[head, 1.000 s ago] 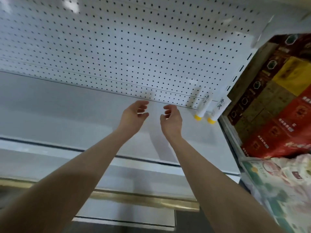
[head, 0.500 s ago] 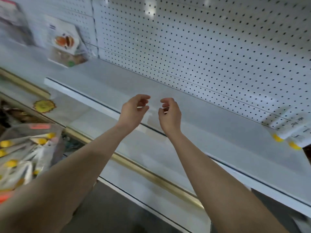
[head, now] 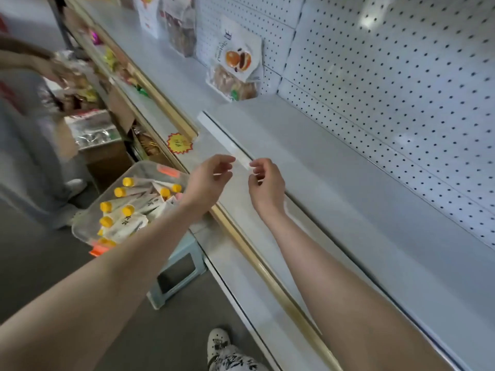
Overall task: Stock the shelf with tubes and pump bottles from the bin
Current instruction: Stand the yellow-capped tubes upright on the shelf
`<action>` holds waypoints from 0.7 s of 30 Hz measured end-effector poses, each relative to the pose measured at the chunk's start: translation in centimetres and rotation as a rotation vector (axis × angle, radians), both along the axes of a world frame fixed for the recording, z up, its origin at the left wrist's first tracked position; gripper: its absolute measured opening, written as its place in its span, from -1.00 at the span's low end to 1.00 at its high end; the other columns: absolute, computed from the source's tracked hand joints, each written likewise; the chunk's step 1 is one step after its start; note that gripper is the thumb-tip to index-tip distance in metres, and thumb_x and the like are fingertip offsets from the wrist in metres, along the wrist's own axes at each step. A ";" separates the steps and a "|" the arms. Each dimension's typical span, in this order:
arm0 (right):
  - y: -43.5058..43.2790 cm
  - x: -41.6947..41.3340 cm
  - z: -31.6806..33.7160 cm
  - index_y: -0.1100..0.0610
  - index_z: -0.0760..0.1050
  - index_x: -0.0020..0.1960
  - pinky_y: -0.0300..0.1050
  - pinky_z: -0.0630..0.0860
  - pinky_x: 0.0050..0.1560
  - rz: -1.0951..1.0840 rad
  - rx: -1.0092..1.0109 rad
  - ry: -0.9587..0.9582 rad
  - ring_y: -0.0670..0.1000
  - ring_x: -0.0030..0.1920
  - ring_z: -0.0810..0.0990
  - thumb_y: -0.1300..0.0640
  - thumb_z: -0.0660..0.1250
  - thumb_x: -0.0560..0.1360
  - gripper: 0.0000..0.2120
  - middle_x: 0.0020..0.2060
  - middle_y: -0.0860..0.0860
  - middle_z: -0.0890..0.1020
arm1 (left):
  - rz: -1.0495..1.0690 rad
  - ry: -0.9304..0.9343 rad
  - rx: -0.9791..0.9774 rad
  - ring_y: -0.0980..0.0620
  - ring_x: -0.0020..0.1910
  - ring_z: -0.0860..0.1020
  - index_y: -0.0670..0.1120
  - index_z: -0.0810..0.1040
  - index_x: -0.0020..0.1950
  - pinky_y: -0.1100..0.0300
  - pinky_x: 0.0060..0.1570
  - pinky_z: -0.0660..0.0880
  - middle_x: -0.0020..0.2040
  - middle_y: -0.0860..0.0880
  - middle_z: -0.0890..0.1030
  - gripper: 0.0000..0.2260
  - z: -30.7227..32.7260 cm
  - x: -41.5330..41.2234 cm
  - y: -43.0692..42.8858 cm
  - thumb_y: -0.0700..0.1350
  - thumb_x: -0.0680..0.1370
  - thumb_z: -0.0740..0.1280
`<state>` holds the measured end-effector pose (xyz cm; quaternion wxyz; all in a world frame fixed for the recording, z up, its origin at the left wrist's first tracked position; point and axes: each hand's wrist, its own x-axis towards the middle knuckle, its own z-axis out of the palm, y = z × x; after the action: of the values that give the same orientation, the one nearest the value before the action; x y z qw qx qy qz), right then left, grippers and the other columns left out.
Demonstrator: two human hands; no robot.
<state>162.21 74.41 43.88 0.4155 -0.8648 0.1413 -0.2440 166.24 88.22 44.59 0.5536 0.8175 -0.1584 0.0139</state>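
Finding: your view had swung to the left within the last second. A second earlier it faced the right end of the shelf (head: pixel 334 167), where two yellow-capped tubes stood against the pegboard (head: pixel 401 76). Those two were out of view at this moment.

Hands: your left hand (head: pixel 211 180) and right hand (head: pixel 267 183) were both empty, fingers loosely curled and gripping nothing. They had drawn back from deep over the shelf and hung close together above its front strip (head: pixel 227 141), touching neither it nor each other.

Stock: the clear bin (head: pixel 80 226) had come into view at lower left, resting on a pale blue stool (head: pixel 176 274) beside the shelving. Many tubes (head: pixel 128 223) with yellow caps lay in it in a loose pile. I could not make out any pump bottles among them.

Surroundings: snack bags (head: pixel 235 68) stood on the adjoining section to the left, and another person (head: pixel 26 116) was working further along the aisle.

Assessment: the turn and the empty hands suggested that one placement was finished and a fresh pick was due. The shelf in view was bare, so most of the job remained. Your left hand was nearer the bin.
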 end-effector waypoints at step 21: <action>17.7 17.8 -10.9 0.03 0.52 0.10 -0.42 0.36 -0.25 0.324 0.110 0.419 -0.07 -0.08 0.59 0.25 0.31 0.54 -0.82 -0.06 -0.05 0.61 | 0.379 0.223 0.225 0.06 0.07 0.57 -0.03 0.59 0.20 0.16 0.06 0.51 0.06 0.03 0.63 -0.72 -10.0 13.9 23.3 -0.25 0.52 0.36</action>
<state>180.03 92.08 32.95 0.4572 -0.8838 0.0972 0.0182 180.19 111.54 34.59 0.4605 0.8856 0.0593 0.0094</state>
